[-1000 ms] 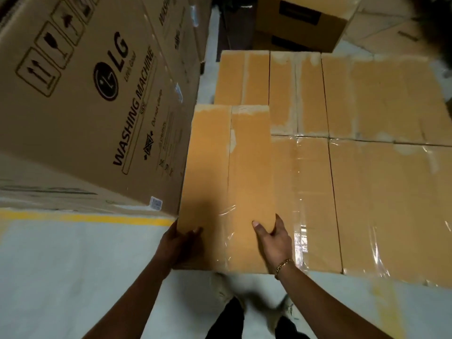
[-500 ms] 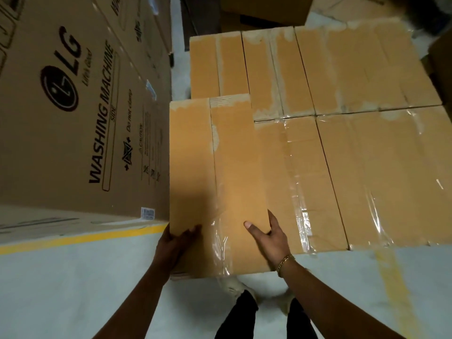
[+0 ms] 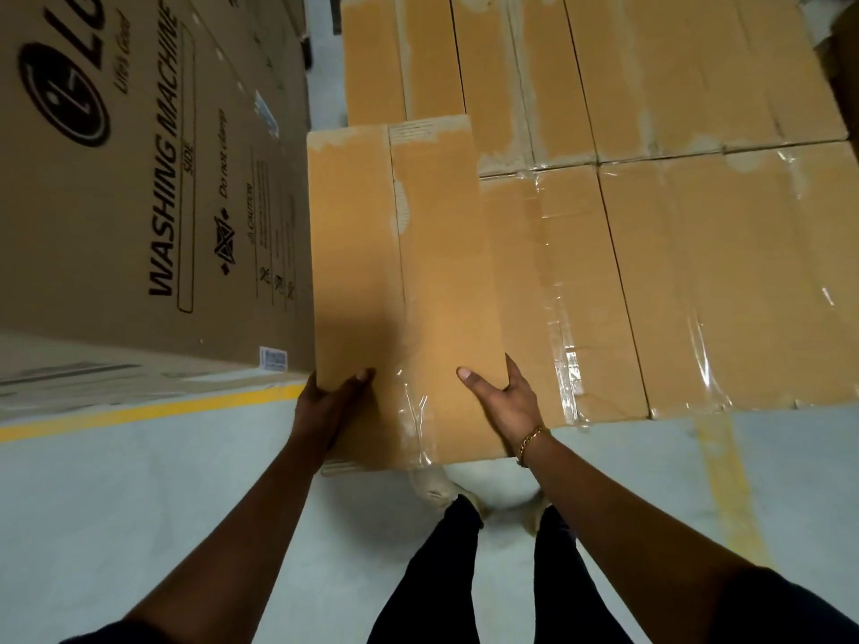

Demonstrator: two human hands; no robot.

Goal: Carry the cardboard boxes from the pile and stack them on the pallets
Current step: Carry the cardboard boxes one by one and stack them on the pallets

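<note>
The person is holding a long cardboard box (image 3: 399,271) out in front by its near end. The left hand (image 3: 330,402) is wrapping the near left corner, thumb on top. The right hand (image 3: 504,402) is clasping the right edge, thumb lying across the lid. Just right of the right hand, the stacked boxes (image 3: 697,248) are sitting side by side under clear film. Left of the left hand, a washing machine carton (image 3: 139,202) is standing on the grey floor (image 3: 139,504).

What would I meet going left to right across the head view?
washing machine box → left hand → carried cardboard box → right hand → stacked boxes
</note>
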